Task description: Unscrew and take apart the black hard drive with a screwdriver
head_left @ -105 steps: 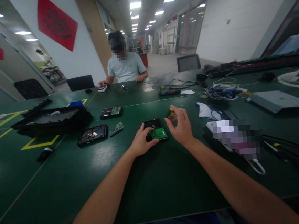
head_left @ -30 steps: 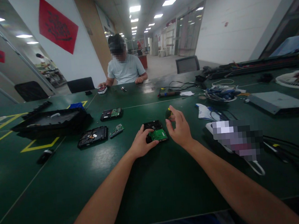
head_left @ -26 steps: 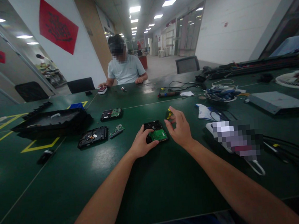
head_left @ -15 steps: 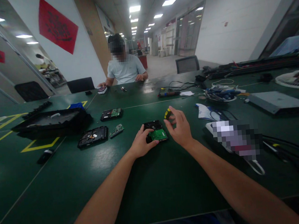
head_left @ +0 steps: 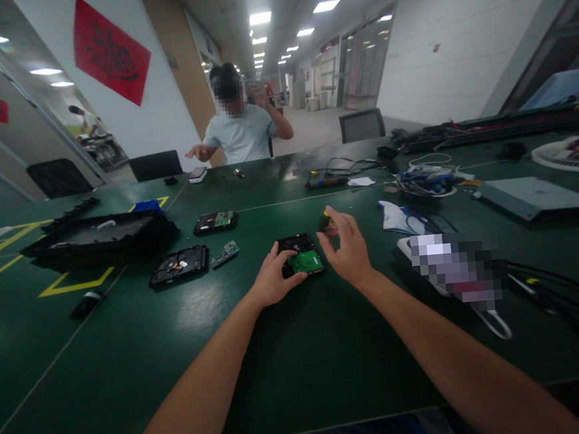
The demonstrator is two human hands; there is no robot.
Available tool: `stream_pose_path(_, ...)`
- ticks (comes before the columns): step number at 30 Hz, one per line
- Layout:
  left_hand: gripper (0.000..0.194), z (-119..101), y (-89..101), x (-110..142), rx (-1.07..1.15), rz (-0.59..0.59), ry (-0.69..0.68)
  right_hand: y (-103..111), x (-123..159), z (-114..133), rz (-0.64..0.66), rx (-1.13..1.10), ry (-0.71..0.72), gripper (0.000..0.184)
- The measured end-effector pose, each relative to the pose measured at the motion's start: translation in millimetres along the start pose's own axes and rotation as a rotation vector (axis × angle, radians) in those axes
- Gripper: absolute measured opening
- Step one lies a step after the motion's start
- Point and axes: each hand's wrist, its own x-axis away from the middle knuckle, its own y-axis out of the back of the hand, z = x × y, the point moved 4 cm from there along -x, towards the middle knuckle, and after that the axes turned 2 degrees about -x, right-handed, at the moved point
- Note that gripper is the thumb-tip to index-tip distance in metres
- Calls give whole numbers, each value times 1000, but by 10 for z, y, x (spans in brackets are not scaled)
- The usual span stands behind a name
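Note:
A hard drive (head_left: pixel 307 262) with a green circuit board facing up lies flat on the dark green table (head_left: pixel 325 361). My left hand (head_left: pixel 273 276) grips it from the left, thumb on the near edge and fingers over the far side. Just to the right of the drive, my right hand (head_left: pixel 348 249) has its fingertips and thumb closed around the black-and-yellow handle of a screwdriver (head_left: pixel 324 221). The handle stands roughly upright; its shaft and tip cannot be made out. Left of my hands lie a small loose circuit board (head_left: pixel 225 253) and a second hard drive (head_left: pixel 179 266).
Another drive (head_left: pixel 214 221) lies farther back. A large black tray-like casing (head_left: pixel 95 235) stands at left. To the right are a power strip-like white object (head_left: pixel 418 267), cables (head_left: pixel 560 282), a bundle of wires (head_left: pixel 424 181) and a grey metal box (head_left: pixel 543 195). A person (head_left: pixel 242 130) sits opposite.
The screwdriver handle has turned between my right fingers, its yellow patches shifting. My left hand stays on the drive. The person opposite has raised one hand and lifted the other off the small device.

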Motion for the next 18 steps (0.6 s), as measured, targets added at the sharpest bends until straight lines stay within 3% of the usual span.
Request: stream_pose_path(18, 60, 4, -5, -3, -30, 7, -3, 23, -12, 17, -36, 39, 42, 59)
